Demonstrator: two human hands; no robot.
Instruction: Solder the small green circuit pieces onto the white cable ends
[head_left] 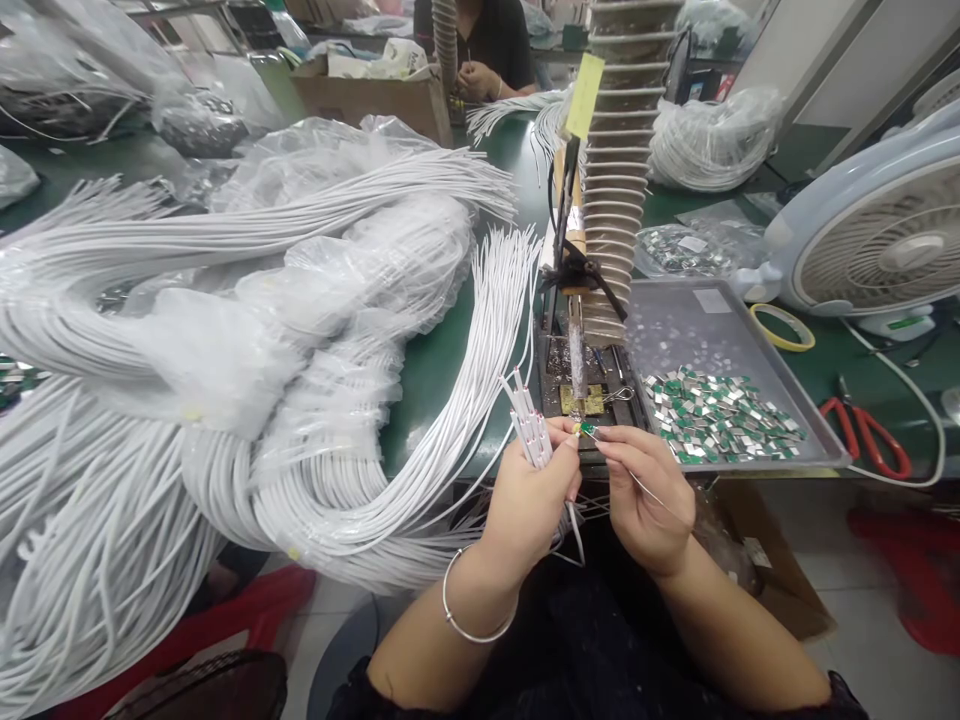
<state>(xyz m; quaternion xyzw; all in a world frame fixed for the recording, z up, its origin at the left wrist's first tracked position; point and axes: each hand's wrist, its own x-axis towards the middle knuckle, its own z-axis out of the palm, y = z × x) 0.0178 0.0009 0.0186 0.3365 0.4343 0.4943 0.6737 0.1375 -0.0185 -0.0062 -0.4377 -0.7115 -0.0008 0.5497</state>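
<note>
My left hand is closed around several white cables, whose cut ends show small red wire tips. Between its thumb and finger a cable end meets a small green circuit board. My right hand pinches a thin wire that runs to the board, and its fingertips are close to the board. Just above the fingertips, a soldering iron hangs tip down over a yellowish pad.
Bundles of white cables cover the left side. To the right are a grey tray of small boards, red-handled scissors, a tape roll and a fan. A ribbed duct stands behind the iron. A person sits opposite.
</note>
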